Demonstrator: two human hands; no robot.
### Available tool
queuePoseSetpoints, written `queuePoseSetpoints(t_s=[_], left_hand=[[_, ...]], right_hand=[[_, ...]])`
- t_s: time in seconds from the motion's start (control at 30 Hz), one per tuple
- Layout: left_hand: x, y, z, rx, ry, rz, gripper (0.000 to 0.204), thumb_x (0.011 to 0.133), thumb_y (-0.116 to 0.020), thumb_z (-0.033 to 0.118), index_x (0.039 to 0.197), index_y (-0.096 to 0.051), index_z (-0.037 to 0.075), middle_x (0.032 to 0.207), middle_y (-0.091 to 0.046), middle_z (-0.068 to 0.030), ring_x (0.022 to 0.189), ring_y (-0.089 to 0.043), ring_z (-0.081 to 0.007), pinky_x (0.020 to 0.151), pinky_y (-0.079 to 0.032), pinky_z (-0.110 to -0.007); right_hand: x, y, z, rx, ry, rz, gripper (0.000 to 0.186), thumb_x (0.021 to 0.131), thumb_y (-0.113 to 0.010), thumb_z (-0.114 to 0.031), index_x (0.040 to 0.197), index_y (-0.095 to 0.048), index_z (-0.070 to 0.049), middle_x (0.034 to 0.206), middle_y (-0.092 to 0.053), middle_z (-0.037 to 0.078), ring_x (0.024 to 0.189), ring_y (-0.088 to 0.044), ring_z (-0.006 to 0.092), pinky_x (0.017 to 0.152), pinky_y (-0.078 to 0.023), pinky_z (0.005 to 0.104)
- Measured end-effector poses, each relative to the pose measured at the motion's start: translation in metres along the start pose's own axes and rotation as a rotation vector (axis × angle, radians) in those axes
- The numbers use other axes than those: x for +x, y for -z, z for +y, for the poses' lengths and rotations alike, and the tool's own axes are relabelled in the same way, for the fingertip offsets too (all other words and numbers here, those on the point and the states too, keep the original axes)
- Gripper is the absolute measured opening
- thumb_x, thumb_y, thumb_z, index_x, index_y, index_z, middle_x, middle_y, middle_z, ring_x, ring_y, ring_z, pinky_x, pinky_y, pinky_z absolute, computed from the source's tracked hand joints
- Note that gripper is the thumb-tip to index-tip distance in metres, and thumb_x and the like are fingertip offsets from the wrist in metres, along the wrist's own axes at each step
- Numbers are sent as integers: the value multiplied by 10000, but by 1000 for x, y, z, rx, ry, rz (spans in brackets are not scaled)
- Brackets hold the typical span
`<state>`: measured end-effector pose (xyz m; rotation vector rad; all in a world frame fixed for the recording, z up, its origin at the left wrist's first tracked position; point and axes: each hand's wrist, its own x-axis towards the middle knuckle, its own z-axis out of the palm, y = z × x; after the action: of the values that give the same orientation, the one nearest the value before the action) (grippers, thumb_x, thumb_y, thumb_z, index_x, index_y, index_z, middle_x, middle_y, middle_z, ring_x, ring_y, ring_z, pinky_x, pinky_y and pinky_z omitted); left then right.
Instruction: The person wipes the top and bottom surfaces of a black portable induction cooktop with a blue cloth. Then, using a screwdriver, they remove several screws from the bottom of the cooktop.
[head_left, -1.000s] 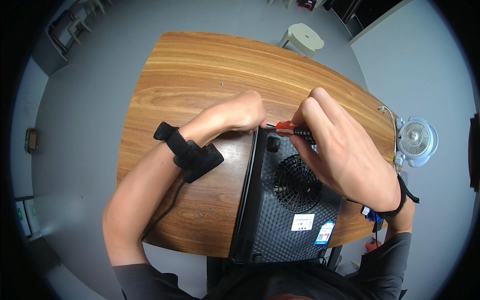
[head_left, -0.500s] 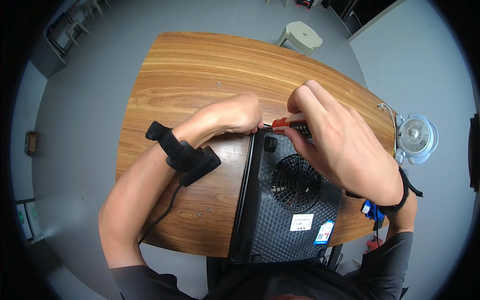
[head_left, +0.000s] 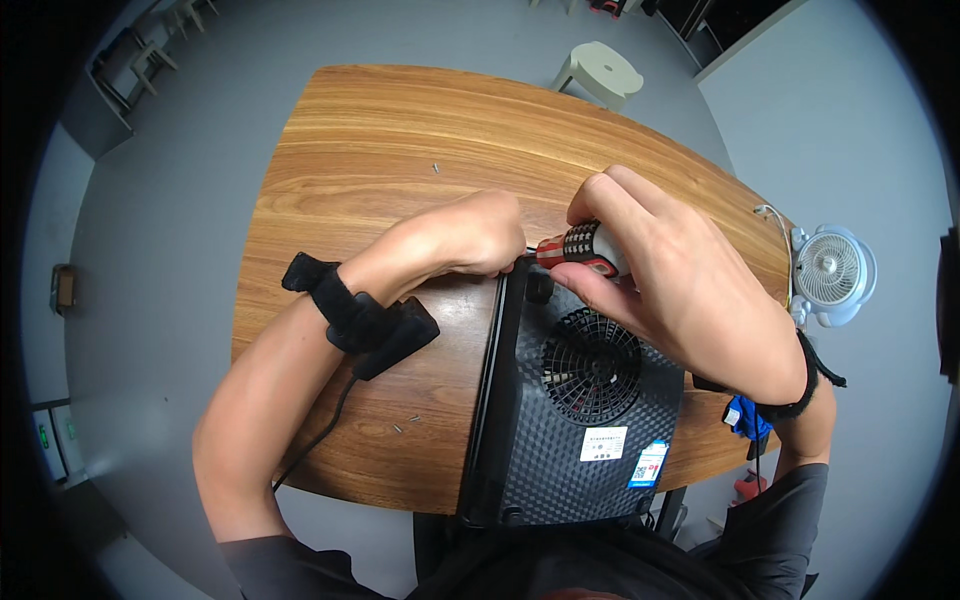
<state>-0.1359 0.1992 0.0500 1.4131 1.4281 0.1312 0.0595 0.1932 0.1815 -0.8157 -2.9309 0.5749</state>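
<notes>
A black induction cooker (head_left: 560,490) lies bottom up near the table's front edge, its round fan grille (head_left: 592,366) facing me. My right hand (head_left: 680,270) is wrapped round the red, black and white handle of a screwdriver (head_left: 575,249) held low over the far left corner. The shaft points left toward my left hand (head_left: 488,232), whose fingers are curled and pinched at that same corner. Whatever those fingertips hold, if anything, is hidden. One loose screw (head_left: 435,168) lies farther back on the wood, and two more screws (head_left: 406,424) lie left of the cooker.
The wooden table (head_left: 400,110) has a curved edge. A small white fan (head_left: 832,268) stands at its right edge, with a blue item (head_left: 742,418) below my right wrist. A pale stool (head_left: 602,72) stands beyond. Strapped to my left wrist is a black device (head_left: 385,335) with a cable.
The screwdriver handle has turned in my right hand, showing more of its black patterned side and white end. My left wrist has shifted slightly. The cooker has stayed put.
</notes>
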Motion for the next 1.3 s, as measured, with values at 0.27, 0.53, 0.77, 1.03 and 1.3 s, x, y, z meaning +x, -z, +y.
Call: queuePoseSetpoints(t_s=[0.27,0.53,0.77,1.03,1.3], left_hand=[[13,-3,-13,-222,-42,77,254,964,-494,42,932,-732,-42,788,-706,-131,691,-663,-221,665,-535,-383],[-2,8,-3,-256,12,-8,317,996,-423,47,1029,-723,-46,915,-696,-108,770,-627,-166,729,-526,-306],[-1,16,-9,-198,-32,63,304,962,-454,25,1033,-742,-42,904,-714,-108,771,-648,-168,740,-546,-316],[6,15,-19,-94,-91,32,378,891,-478,-11,1102,-792,-3,850,-691,-76,755,-624,-168,724,-527,-315],[7,11,-17,-103,-84,39,332,924,-513,36,1109,-783,-20,800,-671,-73,754,-618,-172,714,-520,-342]], right_hand=[[-1,-4,1,62,61,56,282,874,-746,6,1102,-578,1,1069,-592,147,963,-649,362,806,-538,433],[1,-1,10,104,32,65,317,822,-736,41,1098,-589,-5,1045,-588,144,979,-633,356,843,-528,413],[3,3,13,138,-5,32,330,785,-741,25,1082,-597,0,1027,-600,150,954,-637,348,840,-531,394],[11,8,26,154,-9,47,320,748,-729,8,1040,-600,8,1004,-613,139,933,-639,320,836,-537,383],[12,6,22,119,-25,50,321,755,-762,-21,1035,-608,8,973,-596,138,896,-640,317,793,-541,384]])
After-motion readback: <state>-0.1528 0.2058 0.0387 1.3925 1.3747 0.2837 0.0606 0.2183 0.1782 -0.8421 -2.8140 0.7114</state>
